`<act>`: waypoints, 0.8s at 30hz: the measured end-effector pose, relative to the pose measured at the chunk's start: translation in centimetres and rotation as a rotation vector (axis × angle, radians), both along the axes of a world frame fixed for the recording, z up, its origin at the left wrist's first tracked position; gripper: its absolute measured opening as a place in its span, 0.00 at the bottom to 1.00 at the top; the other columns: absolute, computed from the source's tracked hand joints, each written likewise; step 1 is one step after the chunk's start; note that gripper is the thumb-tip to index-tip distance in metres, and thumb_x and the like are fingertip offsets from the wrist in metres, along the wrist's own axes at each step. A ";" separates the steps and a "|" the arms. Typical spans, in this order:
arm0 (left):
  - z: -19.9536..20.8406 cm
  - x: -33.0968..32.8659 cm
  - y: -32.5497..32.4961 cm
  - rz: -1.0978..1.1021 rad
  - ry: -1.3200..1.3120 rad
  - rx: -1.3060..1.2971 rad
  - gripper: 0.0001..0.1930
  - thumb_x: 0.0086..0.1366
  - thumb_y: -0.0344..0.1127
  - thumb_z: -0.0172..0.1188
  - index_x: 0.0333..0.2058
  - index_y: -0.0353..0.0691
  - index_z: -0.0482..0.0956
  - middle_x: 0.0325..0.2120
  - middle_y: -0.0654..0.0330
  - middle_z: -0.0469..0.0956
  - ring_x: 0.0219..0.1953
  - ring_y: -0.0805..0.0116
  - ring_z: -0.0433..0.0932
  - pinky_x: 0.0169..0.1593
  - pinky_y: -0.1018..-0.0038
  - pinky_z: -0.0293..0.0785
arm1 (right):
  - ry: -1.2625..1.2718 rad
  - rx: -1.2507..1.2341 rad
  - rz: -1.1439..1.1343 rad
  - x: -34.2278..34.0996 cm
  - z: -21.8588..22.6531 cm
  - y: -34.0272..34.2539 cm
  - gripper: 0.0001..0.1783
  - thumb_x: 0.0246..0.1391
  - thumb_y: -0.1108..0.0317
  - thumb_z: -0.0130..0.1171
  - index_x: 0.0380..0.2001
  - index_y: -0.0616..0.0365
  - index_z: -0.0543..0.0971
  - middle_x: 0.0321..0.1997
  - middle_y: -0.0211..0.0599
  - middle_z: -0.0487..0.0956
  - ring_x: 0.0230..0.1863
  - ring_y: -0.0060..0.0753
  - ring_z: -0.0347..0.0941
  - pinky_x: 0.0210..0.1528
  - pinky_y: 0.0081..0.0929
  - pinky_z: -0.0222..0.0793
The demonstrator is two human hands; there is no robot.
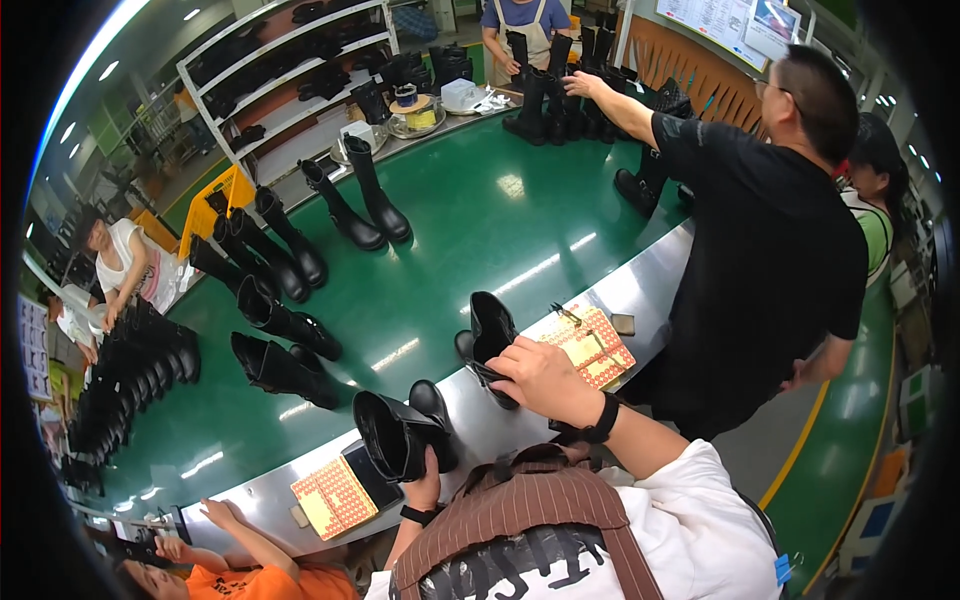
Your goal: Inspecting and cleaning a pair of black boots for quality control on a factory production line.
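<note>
Our right hand (550, 380) has its thumb and fingers drawn together on part of the right boot (492, 325), while our left hand (425, 485) is wrapped around the shaft of the left boot (390, 435). We work at a green table (470, 220) edged with a metal strip (640, 285), its top reflecting the lights. More black boots stand across it, among them an upright pair (365, 205) toward the far side and a long row (135, 370) at the left. Beyond stands a rack (250, 85) of dark footwear, with a yellow crate (215, 205) nearer. A co-worker in black (770, 230) on our right reaches toward boots at the far end; another in orange (270, 583) sits low on our left. The right boot lies just beyond and left of our right hand; the left boot lies directly above our left hand, its opening tilted toward us.
</note>
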State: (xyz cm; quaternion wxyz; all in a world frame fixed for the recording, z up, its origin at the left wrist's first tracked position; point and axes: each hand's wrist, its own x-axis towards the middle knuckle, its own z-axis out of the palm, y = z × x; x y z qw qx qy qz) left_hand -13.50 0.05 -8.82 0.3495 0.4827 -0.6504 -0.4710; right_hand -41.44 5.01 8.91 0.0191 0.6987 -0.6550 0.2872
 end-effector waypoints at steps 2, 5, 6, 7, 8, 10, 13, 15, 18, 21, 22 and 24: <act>0.2 -0.3 0.1 0.002 0.052 -0.056 0.26 0.64 0.37 0.62 0.57 0.31 0.69 0.55 0.50 0.72 0.57 0.58 0.70 0.61 0.65 0.62 | 0.013 0.026 -0.017 -0.3 0.0 0.2 0.16 0.43 0.65 0.68 0.37 0.55 0.79 0.30 0.31 0.77 0.36 0.35 0.73 0.36 0.32 0.72; 0.3 -0.7 0.3 0.047 0.073 -0.140 0.21 0.64 0.36 0.62 0.52 0.31 0.73 0.50 0.51 0.76 0.52 0.59 0.74 0.57 0.66 0.67 | 0.010 0.025 -0.015 -0.4 0.1 0.3 0.15 0.43 0.65 0.68 0.36 0.55 0.79 0.28 0.31 0.76 0.36 0.35 0.73 0.37 0.32 0.71; 0.4 -0.9 0.3 0.084 0.072 -0.192 0.17 0.64 0.35 0.61 0.48 0.32 0.77 0.45 0.51 0.80 0.47 0.59 0.78 0.53 0.67 0.71 | 0.006 0.022 -0.017 -0.5 0.1 0.2 0.15 0.43 0.65 0.68 0.36 0.55 0.79 0.28 0.31 0.76 0.35 0.35 0.72 0.37 0.32 0.71; 0.4 -0.9 0.3 0.082 0.073 -0.192 0.17 0.64 0.35 0.61 0.48 0.32 0.77 0.45 0.51 0.80 0.47 0.59 0.78 0.53 0.67 0.71 | 0.003 0.022 -0.023 -0.5 0.1 0.2 0.15 0.43 0.66 0.68 0.36 0.55 0.79 0.27 0.31 0.75 0.35 0.35 0.72 0.37 0.32 0.71; 0.3 -0.9 0.3 0.066 0.079 -0.169 0.17 0.64 0.35 0.61 0.49 0.32 0.76 0.45 0.52 0.79 0.47 0.60 0.78 0.53 0.67 0.70 | 0.004 0.018 -0.024 -0.4 0.1 0.2 0.15 0.43 0.66 0.68 0.36 0.55 0.79 0.27 0.31 0.75 0.35 0.35 0.72 0.37 0.32 0.71; 0.1 -0.9 0.2 0.041 0.089 -0.146 0.18 0.64 0.34 0.61 0.49 0.31 0.76 0.46 0.52 0.79 0.48 0.60 0.77 0.54 0.67 0.70 | -0.002 0.005 -0.028 -0.4 0.0 0.2 0.14 0.43 0.66 0.68 0.35 0.55 0.79 0.26 0.31 0.74 0.34 0.35 0.72 0.37 0.32 0.70; -0.6 -0.9 0.0 0.045 0.098 -0.134 0.21 0.64 0.34 0.61 0.52 0.30 0.73 0.50 0.51 0.76 0.51 0.61 0.75 0.56 0.67 0.68 | -0.011 -0.011 -0.018 -0.6 -0.3 0.3 0.14 0.43 0.66 0.67 0.35 0.55 0.79 0.25 0.31 0.74 0.33 0.35 0.72 0.36 0.32 0.70; -1.1 -1.0 -0.1 0.041 0.115 -0.139 0.21 0.64 0.34 0.61 0.52 0.30 0.73 0.50 0.51 0.76 0.52 0.61 0.75 0.57 0.67 0.68 | -0.008 0.001 -0.032 -0.7 -0.5 0.3 0.12 0.44 0.66 0.67 0.34 0.54 0.78 0.26 0.31 0.75 0.35 0.35 0.72 0.37 0.31 0.70; -1.6 -1.1 -0.2 0.049 0.125 -0.145 0.21 0.64 0.35 0.62 0.52 0.30 0.73 0.50 0.51 0.76 0.52 0.61 0.75 0.57 0.67 0.68 | -0.015 -0.019 -0.039 -0.9 -0.9 0.3 0.12 0.44 0.66 0.66 0.34 0.54 0.78 0.26 0.31 0.75 0.35 0.35 0.72 0.37 0.31 0.70; -1.7 -1.2 -0.1 0.048 0.133 -0.124 0.21 0.64 0.35 0.62 0.53 0.30 0.73 0.51 0.50 0.76 0.52 0.61 0.75 0.57 0.67 0.68 | -0.019 -0.048 -0.040 -1.0 -1.3 0.3 0.14 0.44 0.65 0.67 0.35 0.55 0.79 0.25 0.31 0.74 0.33 0.35 0.72 0.36 0.31 0.70; -1.6 -1.2 0.0 0.058 0.109 -0.120 0.21 0.64 0.34 0.62 0.53 0.30 0.73 0.51 0.50 0.76 0.53 0.61 0.75 0.57 0.67 0.67 | -0.015 -0.044 -0.042 -1.0 -1.4 0.3 0.13 0.44 0.65 0.67 0.35 0.54 0.79 0.25 0.31 0.74 0.33 0.35 0.72 0.36 0.31 0.70; -1.4 -1.2 0.1 0.045 0.131 -0.091 0.21 0.64 0.35 0.62 0.53 0.30 0.73 0.51 0.50 0.76 0.53 0.61 0.75 0.57 0.67 0.68 | -0.002 -0.026 -0.048 -1.0 -1.5 0.3 0.13 0.44 0.65 0.67 0.35 0.54 0.80 0.25 0.31 0.74 0.33 0.35 0.72 0.36 0.32 0.70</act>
